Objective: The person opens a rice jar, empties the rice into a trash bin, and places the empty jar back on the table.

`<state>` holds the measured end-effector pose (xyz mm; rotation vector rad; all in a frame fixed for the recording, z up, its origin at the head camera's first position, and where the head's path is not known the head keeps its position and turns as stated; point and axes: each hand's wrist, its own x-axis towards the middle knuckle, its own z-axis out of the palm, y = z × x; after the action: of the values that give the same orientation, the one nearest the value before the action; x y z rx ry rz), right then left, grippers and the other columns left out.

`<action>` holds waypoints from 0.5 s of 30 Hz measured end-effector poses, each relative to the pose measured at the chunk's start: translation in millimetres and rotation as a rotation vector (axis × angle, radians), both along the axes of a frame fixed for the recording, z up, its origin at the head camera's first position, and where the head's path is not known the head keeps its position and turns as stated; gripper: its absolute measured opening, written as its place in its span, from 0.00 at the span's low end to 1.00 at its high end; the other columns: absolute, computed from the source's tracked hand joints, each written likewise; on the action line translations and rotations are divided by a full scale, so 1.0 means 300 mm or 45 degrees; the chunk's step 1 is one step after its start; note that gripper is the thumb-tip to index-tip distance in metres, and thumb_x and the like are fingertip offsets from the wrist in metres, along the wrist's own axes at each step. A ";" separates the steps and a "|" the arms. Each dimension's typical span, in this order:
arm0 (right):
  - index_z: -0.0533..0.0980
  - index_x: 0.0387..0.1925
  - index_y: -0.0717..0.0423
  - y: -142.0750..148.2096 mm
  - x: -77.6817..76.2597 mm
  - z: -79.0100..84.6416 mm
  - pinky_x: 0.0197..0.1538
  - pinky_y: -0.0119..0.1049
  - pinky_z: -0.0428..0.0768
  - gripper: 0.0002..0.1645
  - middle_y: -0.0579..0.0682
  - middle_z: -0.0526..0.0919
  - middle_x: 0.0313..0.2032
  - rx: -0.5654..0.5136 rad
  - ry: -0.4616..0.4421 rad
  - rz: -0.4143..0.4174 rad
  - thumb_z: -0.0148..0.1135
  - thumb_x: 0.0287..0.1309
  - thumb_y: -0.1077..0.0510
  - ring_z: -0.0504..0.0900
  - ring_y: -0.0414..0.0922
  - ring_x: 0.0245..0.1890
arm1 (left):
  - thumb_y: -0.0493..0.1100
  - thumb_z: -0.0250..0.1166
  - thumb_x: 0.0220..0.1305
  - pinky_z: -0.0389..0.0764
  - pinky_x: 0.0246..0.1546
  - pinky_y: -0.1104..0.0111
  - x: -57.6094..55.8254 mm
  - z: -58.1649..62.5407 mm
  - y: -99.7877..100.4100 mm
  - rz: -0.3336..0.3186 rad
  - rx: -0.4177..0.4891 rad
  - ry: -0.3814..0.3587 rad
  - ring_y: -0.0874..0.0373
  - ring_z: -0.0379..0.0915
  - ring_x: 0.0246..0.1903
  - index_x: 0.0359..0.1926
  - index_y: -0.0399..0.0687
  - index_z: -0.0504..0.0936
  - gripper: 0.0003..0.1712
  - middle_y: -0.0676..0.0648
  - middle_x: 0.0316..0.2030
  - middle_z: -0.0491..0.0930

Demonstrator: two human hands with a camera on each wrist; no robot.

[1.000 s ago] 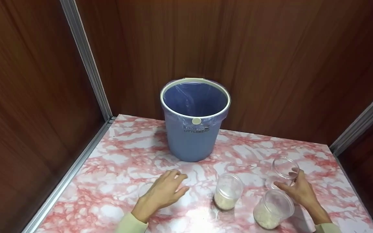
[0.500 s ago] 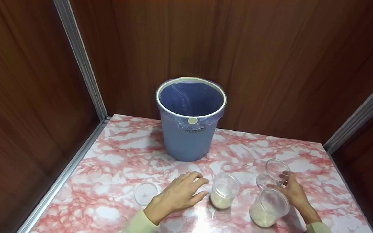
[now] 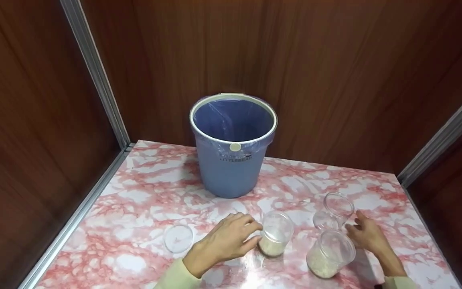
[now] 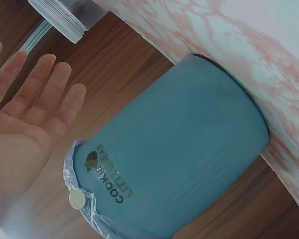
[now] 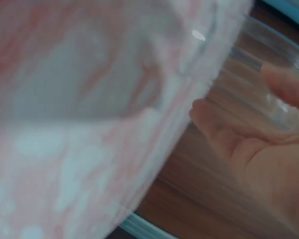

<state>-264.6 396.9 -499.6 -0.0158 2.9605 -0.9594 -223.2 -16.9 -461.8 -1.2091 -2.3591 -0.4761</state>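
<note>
My left hand [image 3: 233, 237], fingers apart and relaxed, is at the left side of a clear plastic jar [image 3: 273, 243] with pale grains in its bottom. In the left wrist view that hand [image 4: 32, 109] has nearly straight fingers, with the ridged rim of a jar [image 4: 65, 22] above them. My right hand [image 3: 367, 235] is loosely bent and holds nothing, just right of an empty clear jar [image 3: 328, 220]. A second jar with pale grains [image 3: 322, 263] stands nearer to me. In the right wrist view, thumb and fingers of the hand [image 5: 269, 169] are spread by clear plastic.
A blue bin [image 3: 231, 172] with a clear liner stands at the back middle against the brown wood-grain wall [image 3: 315, 80]. A clear round lid [image 3: 179, 238] lies left of my left hand on the red-and-white marbled table [image 3: 155, 176]. Metal rails [image 3: 94, 68] edge the side panels.
My left hand has moved right, from over the round lid to the middle jar's side. My right hand has let go of the empty jar and drawn slightly away.
</note>
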 end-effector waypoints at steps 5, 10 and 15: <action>0.73 0.51 0.66 0.001 0.041 0.073 0.35 0.37 0.78 0.22 0.64 0.82 0.40 -0.002 0.211 -0.053 0.54 0.63 0.53 0.83 0.51 0.35 | 0.50 0.57 0.64 0.72 0.32 0.74 -0.006 0.012 0.028 -0.024 -0.010 0.059 0.65 0.72 0.33 0.39 0.56 0.81 0.09 0.58 0.34 0.77; 0.77 0.43 0.60 -0.041 0.095 0.152 0.28 0.28 0.77 0.19 0.54 0.84 0.32 -0.122 0.340 -0.119 0.53 0.64 0.49 0.82 0.38 0.26 | 0.50 0.57 0.63 0.72 0.32 0.74 -0.015 0.018 0.067 -0.059 -0.012 0.116 0.65 0.72 0.33 0.38 0.55 0.81 0.09 0.58 0.32 0.76; 0.78 0.39 0.54 -0.112 0.143 0.190 0.28 0.28 0.78 0.14 0.47 0.84 0.30 -0.194 0.453 -0.074 0.54 0.63 0.50 0.82 0.39 0.26 | 0.50 0.57 0.63 0.72 0.35 0.75 -0.027 0.011 0.104 -0.095 0.010 0.118 0.65 0.71 0.34 0.38 0.55 0.81 0.09 0.57 0.33 0.76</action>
<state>-221.5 363.5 -442.5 -0.1167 3.2082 -1.3153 -231.4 14.3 -458.5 -1.2914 -2.2387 -0.4433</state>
